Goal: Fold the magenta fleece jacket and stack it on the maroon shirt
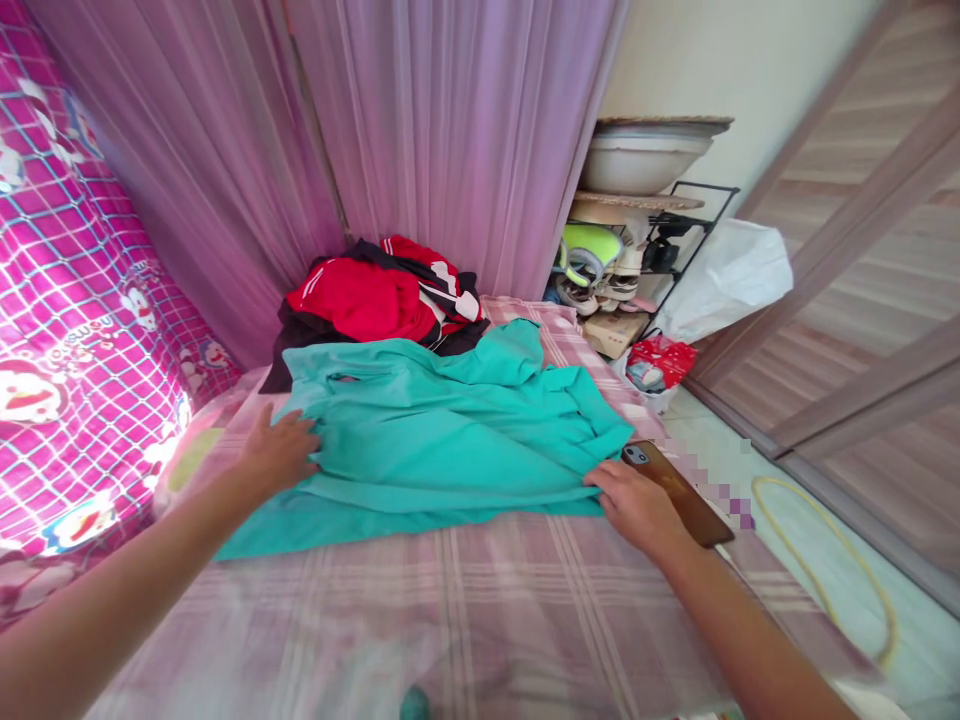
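A teal garment [442, 440] lies spread and wrinkled across the checked bed sheet; its exact kind is hard to tell from its folds. My left hand [281, 450] rests on its left side, fingers stretched out and apart. At the lower right edge of the cloth, my right hand [634, 505] has its fingers closed on the fabric. Behind the garment sits a heap of red and black clothes [375, 300], which the teal cloth partly overlaps.
A brown phone [679, 495] with a cable lies beside my right hand. Purple curtains [450, 130] hang behind the bed, and pink patterned cloth [82, 330] hangs at left. A shoe rack [667, 270], a white bag [727, 275] and a yellow hose-like loop [847, 560] are at right.
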Demonstrator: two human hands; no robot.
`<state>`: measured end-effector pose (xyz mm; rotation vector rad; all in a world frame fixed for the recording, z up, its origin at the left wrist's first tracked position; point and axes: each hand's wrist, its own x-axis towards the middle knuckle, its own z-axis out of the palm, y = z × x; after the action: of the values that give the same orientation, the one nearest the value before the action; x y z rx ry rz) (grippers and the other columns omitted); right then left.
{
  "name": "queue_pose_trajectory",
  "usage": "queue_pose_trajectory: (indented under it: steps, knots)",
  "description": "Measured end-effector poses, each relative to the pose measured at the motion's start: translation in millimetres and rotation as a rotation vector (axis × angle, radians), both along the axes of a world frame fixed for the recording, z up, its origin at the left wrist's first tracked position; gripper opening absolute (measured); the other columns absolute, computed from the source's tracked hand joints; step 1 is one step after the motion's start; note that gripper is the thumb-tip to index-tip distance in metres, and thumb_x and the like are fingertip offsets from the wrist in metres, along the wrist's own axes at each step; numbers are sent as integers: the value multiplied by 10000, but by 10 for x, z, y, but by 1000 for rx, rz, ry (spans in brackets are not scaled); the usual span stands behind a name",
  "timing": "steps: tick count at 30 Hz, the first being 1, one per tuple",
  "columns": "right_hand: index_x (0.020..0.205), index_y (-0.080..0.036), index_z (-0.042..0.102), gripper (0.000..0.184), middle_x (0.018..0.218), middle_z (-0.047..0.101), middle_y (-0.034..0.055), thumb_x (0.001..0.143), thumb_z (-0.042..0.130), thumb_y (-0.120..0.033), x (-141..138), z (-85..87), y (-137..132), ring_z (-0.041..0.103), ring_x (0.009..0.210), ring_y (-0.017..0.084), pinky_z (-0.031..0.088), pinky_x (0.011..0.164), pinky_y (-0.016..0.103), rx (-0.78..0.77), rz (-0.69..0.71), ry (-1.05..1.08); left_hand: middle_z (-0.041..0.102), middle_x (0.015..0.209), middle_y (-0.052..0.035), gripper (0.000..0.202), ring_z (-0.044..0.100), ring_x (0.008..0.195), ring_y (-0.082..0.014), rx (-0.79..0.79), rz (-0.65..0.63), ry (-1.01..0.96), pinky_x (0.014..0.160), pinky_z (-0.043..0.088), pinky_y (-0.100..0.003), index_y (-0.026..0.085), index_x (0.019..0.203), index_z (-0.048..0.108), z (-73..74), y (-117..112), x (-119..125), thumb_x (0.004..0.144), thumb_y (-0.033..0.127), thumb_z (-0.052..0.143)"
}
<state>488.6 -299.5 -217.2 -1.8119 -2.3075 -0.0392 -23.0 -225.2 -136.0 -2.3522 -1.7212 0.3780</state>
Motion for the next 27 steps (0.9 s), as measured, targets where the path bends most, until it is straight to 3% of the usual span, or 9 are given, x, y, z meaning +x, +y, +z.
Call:
queue_pose_trajectory:
  steps: [2, 4, 8, 12, 15, 18, 21, 24, 27]
  knots:
    - [905, -254, 721, 301, 953, 689, 54, 778, 499, -95, 4, -33, -5, 611, 897, 207, 488, 752, 298, 49, -30, -10, 743, 1011, -106, 70, 606, 1147, -383, -79, 39, 1, 1079, 265, -655, 241, 715, 716, -15, -32, -31, 701, 228, 649]
    - [885, -244, 714, 291, 934, 689, 59, 779, 493, -89, 8, -81, -13, 615, 878, 206, 494, 744, 296, 53, -38, -26, 745, 865, -122, 51, 674, 978, -398, -193, 128, 6, 957, 403, -638, 211, 642, 703, -10, -73, -60, 640, 199, 653]
    - [905, -243, 716, 367, 1000, 707, 50, 738, 451, -51, 70, -146, -27, 640, 926, 201, 508, 819, 313, -47, -8, 13, 726, 697, -127, 33, 704, 787, -413, -324, 246, 72, 703, 531, -527, 184, 535, 662, 123, -80, -135, 525, 165, 687]
    - [1027, -259, 734, 438, 1116, 725, 30, 733, 445, -111, 215, -83, 8, 666, 1013, 201, 519, 870, 324, -218, 20, 234, 724, 713, -170, 51, 703, 780, -424, -212, 337, 112, 705, 531, -532, 142, 563, 663, 402, 104, -40, 541, 138, 709]
    - [1069, -252, 740, 368, 1056, 749, 48, 860, 440, -289, 246, -4, 53, 690, 945, 225, 531, 812, 332, -307, -39, 397, 742, 892, -203, 118, 702, 908, -394, -122, 235, 31, 785, 522, -502, 132, 771, 727, 468, 325, 379, 721, 186, 634]
    - [953, -242, 753, 409, 962, 755, 70, 917, 417, -473, 149, 34, 82, 693, 880, 248, 510, 747, 337, -285, -188, 358, 725, 1145, -128, 327, 667, 1072, -309, -91, 70, -108, 865, 509, -425, 239, 1102, 706, 267, 552, 1023, 912, 369, 474]
    - [886, -252, 745, 396, 893, 745, 59, 902, 462, -529, 33, 28, 89, 684, 810, 239, 457, 654, 306, -269, -275, 198, 716, 1188, -96, 478, 655, 1084, -289, -206, 32, -394, 872, 505, -374, 254, 1203, 663, -67, 735, 1550, 902, 561, 456]
    - [859, -246, 733, 317, 830, 730, 40, 883, 517, -477, 22, -5, 86, 664, 745, 207, 414, 617, 275, -240, -251, 165, 744, 1087, -65, 449, 676, 1004, -253, -262, 34, -473, 822, 507, -308, 237, 1076, 712, -309, 861, 1749, 869, 578, 506]
    - [808, -237, 719, 326, 773, 713, 21, 906, 471, -423, 100, -57, 90, 647, 714, 183, 407, 621, 263, -205, -209, 265, 749, 1008, -32, 395, 678, 946, -205, -223, 34, -521, 790, 502, -268, 234, 993, 715, -413, 933, 1750, 930, 506, 435]
